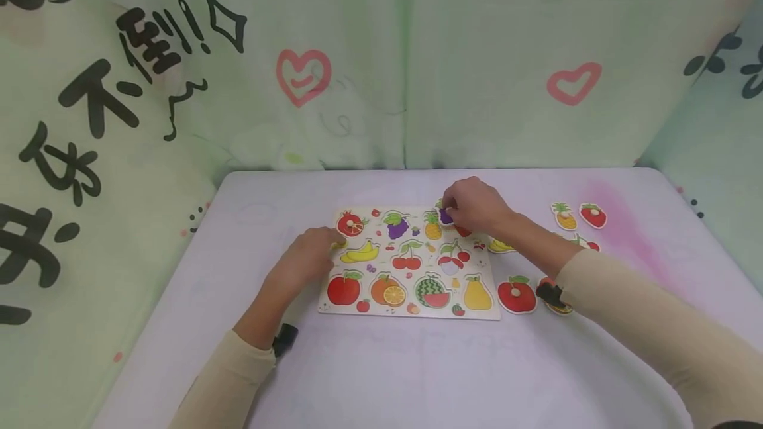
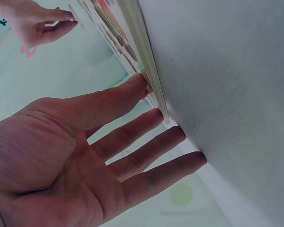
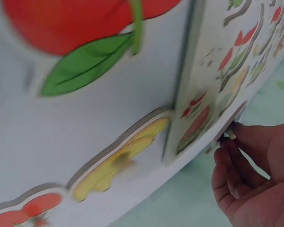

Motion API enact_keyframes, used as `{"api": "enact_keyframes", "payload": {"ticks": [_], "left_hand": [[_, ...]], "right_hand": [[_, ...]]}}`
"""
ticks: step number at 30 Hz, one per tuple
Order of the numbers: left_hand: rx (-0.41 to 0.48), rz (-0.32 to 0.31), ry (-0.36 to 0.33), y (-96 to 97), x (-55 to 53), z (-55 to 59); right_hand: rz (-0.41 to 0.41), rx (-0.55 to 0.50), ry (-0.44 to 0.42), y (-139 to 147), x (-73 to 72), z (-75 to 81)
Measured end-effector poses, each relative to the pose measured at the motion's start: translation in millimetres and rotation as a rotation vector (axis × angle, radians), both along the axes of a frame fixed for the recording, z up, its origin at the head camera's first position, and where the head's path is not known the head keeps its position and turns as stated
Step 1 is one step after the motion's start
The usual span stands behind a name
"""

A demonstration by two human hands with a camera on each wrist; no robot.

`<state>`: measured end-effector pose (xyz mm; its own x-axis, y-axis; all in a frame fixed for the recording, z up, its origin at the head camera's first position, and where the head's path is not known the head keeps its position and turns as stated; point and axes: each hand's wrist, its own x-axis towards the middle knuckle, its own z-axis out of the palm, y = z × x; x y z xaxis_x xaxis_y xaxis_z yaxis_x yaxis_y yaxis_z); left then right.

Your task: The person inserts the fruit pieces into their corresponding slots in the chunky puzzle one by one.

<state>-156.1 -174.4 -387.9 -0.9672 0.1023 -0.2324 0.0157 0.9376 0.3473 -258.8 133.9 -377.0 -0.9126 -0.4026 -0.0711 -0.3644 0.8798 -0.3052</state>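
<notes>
My right hand (image 1: 477, 207) pinches a purple grape piece (image 1: 445, 216) between thumb and fingers, over the upper right corner of a fruit puzzle board (image 1: 331, 308). In the right wrist view, the piece is seen mostly edge-on at the fingertips. My left hand (image 1: 310, 257) touches the board's left edge. The left wrist view shows that thumb (image 2: 135, 85) against the board, with the other fingers extended beside and below its edge. Printed fruits such as grapes, cherries and a watermelon cover the board. The right hand hides part of the strawberry spot.
Right of the board lie loose pieces: an apple (image 1: 517, 295), bananas (image 1: 499, 246), a pineapple (image 1: 563, 216), a strawberry (image 1: 593, 215) and cherries (image 1: 589, 243). An orange piece (image 1: 560, 308) is partly behind the right wrist. A pale green printed curtain (image 1: 477, 118) hangs behind the white table (image 1: 381, 376).
</notes>
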Motion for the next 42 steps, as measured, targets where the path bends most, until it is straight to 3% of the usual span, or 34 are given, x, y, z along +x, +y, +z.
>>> {"api": "enact_keyframes", "payload": {"ticks": [17, 26, 42], "left_hand": [[-0.018, 0.008, -0.011, -0.4, -2.2, 0.4], [-0.013, 0.026, -0.017, 0.1, -3.1, -1.1], [-0.026, 0.017, -0.009, 0.0, -3.7, -1.5]], "right_hand": [[0.129, 0.002, -0.021, -64, 3.1, -8.3], [0.154, -0.008, -0.017, -81, 2.5, -18.0], [0.174, -0.016, -0.019, -88, 6.7, -18.9]]}}
